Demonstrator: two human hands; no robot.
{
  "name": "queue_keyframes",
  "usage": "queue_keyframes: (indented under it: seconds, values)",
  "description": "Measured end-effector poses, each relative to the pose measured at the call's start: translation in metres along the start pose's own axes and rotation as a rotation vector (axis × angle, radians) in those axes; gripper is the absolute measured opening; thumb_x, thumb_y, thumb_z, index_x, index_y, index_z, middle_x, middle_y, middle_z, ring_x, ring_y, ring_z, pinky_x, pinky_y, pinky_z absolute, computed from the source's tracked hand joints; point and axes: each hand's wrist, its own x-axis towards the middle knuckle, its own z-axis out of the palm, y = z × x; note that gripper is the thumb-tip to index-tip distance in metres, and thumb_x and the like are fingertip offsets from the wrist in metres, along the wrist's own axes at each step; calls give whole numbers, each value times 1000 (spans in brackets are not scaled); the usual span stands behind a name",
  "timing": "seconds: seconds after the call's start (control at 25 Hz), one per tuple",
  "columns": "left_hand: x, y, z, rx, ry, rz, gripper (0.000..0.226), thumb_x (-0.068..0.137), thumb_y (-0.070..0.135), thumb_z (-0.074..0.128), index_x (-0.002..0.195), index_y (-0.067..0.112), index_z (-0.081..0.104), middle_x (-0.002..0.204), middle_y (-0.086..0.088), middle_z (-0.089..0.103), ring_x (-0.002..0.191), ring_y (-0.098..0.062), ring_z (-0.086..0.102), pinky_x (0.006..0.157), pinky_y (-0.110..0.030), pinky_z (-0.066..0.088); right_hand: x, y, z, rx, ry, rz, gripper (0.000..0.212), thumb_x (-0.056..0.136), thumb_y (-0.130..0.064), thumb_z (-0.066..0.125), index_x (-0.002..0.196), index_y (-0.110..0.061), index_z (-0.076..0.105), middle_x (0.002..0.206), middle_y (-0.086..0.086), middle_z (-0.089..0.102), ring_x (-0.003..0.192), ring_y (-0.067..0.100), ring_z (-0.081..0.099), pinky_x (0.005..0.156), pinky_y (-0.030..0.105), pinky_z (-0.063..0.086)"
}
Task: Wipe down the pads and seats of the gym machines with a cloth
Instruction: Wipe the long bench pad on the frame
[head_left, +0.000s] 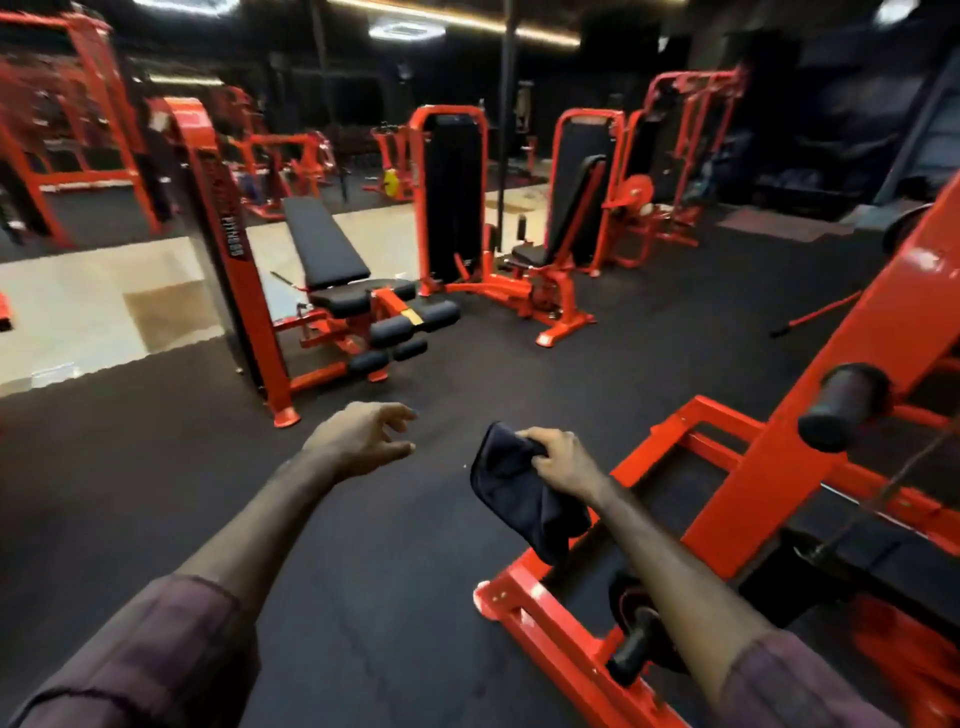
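My right hand (563, 460) grips a dark cloth (519, 493) that hangs down over the black floor. My left hand (366, 434) is held out in front with relaxed, spread fingers and holds nothing. Ahead on the left stands a red leg machine with a black back pad (324, 241), a black seat (345, 300) and black roller pads (410, 322). Further back is another red machine with a black seat (532, 253) and a tall back pad (576, 208). To my right a red frame (810, 415) carries a black roller pad (841, 405).
Black rubber floor (467, 374) spreads between the machines. A pale floor strip (93, 301) runs on the left. More red racks (78, 130) and machines (685, 156) line the dim back of the room. The red frame's base bar (550, 639) lies close by my right arm.
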Motion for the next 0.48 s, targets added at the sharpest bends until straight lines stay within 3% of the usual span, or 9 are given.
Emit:
queue_keyframes:
  seconds: [0.36, 0.48]
  values:
    - [321, -49, -1, 171, -122, 163, 51, 87, 49, 76, 136, 42, 63, 125, 19, 69, 108, -9, 68, 95, -31, 55, 253, 72, -22, -63, 92, 177, 68, 68, -23, 36, 125, -43, 65, 121, -8, 75, 115, 26, 69, 89, 43, 56]
    - [430, -50, -10, 188, -125, 245, 54, 86, 54, 74, 137, 44, 62, 127, 19, 68, 117, -10, 64, 97, -33, 55, 320, 83, -50, -128, 154, 212, 63, 74, -25, 38, 129, -45, 63, 127, -14, 71, 118, 21, 66, 93, 43, 55]
